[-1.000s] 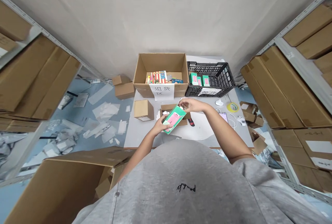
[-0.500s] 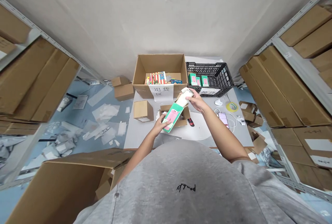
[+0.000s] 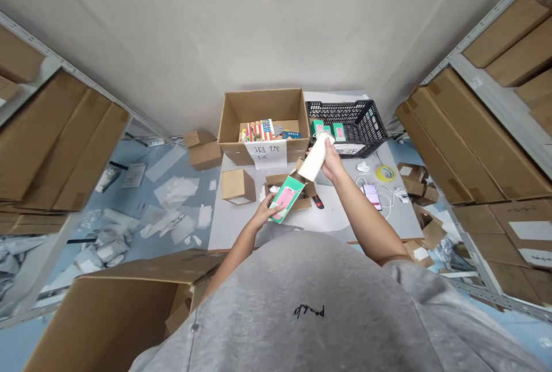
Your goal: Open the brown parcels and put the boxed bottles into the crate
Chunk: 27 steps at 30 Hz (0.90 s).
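My left hand point(image 3: 266, 212) grips the lower end of a green box point(image 3: 287, 196) with a pink picture on its face. The upper end of that box is open. My right hand point(image 3: 330, 160) is wrapped round a white, rounded item point(image 3: 314, 160), apparently the box's contents, held just above the open end. What exactly the white item is, I cannot make out. Below the green box, a small open carton point(image 3: 302, 204) on the table is partly hidden by it. A red and black tool point(image 3: 318, 202) lies beside that carton.
At the back stand a large carton point(image 3: 261, 99) with picture books and a black crate point(image 3: 366, 125) with several green boxes. A closed carton point(image 3: 238, 186) is on the left of the table point(image 3: 218, 228). Rightward lie a phone point(image 3: 371, 196) and tape point(image 3: 385, 173). Shelves flank both sides.
My right hand has drawn the white item up and out of the green box. My left hand has stayed on the box. The view has shifted slightly.
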Available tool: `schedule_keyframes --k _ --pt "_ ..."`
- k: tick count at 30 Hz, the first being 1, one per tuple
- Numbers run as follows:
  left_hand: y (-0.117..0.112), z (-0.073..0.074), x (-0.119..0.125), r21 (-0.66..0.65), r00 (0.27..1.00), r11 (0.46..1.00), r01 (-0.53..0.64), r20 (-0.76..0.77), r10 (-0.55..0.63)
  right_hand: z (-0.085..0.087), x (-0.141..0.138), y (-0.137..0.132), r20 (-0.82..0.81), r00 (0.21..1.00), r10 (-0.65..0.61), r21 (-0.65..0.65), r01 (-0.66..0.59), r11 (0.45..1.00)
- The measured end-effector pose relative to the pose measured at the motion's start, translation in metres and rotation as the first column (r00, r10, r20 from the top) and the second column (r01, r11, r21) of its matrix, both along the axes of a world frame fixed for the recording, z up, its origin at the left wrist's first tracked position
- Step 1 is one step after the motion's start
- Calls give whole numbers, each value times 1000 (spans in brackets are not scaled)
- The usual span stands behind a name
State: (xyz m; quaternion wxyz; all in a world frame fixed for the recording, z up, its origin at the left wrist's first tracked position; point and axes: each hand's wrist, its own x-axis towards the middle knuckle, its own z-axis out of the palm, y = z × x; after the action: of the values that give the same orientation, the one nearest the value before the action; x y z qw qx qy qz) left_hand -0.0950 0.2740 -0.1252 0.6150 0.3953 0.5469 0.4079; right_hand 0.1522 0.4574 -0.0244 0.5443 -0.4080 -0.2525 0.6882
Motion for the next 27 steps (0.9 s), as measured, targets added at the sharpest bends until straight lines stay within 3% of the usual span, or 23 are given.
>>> schedule_keyframes --k 3,8,12,18,23,27 --pt "3 -3 -6 -43 992 991 -124 24 125 5 9 -2 -77 992 104 -43 -107 993" --pt "14 0 -11 -62 948 953 -296 103 301 2 20 -19 -77 975 211 46 -208 977" --pt "20 9 -2 -55 943 955 -292 148 297 -10 14 -33 -10 980 199 101 -198 975" --pt "26 14 17 -91 945 950 -298 116 307 -19 1 -49 -32 966 255 37 -254 967" --pt "27 16 19 -63 953 958 -281 98 286 -21 -1 -61 -30 945 326 93 -322 942" --pt "27 19 18 -54 944 949 -312 99 316 -34 -4 -66 37 953 301 46 -302 952"
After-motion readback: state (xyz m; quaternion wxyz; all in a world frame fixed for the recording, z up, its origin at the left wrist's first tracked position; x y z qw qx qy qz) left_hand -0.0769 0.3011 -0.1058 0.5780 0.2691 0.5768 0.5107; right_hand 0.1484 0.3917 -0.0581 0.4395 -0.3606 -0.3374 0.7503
